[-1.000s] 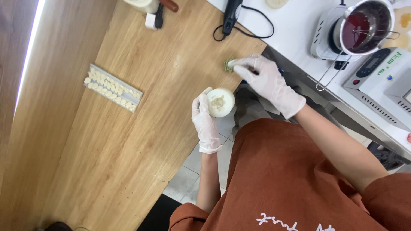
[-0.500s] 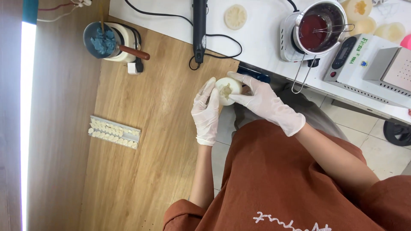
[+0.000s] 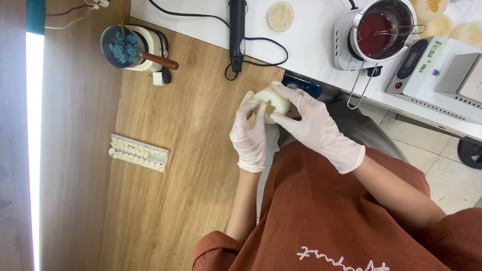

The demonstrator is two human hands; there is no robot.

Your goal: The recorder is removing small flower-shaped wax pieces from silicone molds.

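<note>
Currently a cream mould [image 3: 271, 103] sits between both gloved hands, held just off the wood bench's right edge, over the gap to the white bench. Left hand [image 3: 249, 135] cups it from the bench side, fingers curled round its wall; right hand [image 3: 312, 125] wraps it from the far side, thumb and fingers closed on it. Both hands are gripping the mould.

Nearest neighbour: a black heat tool [image 3: 237, 31] with its cord looping on the white bench, just past the mould. A round cream disc [image 3: 280, 16] lies beside it at the far edge. A pot of red wax [image 3: 379, 31] sits on a small heater to the right, next to a white scale [image 3: 432, 70].

On the wood bench [image 3: 191, 165]: a pot of blue wax [image 3: 131, 46] near the far left corner, and a tray of small cream pieces [image 3: 138, 152] mid-left, well apart from the hands.
</note>
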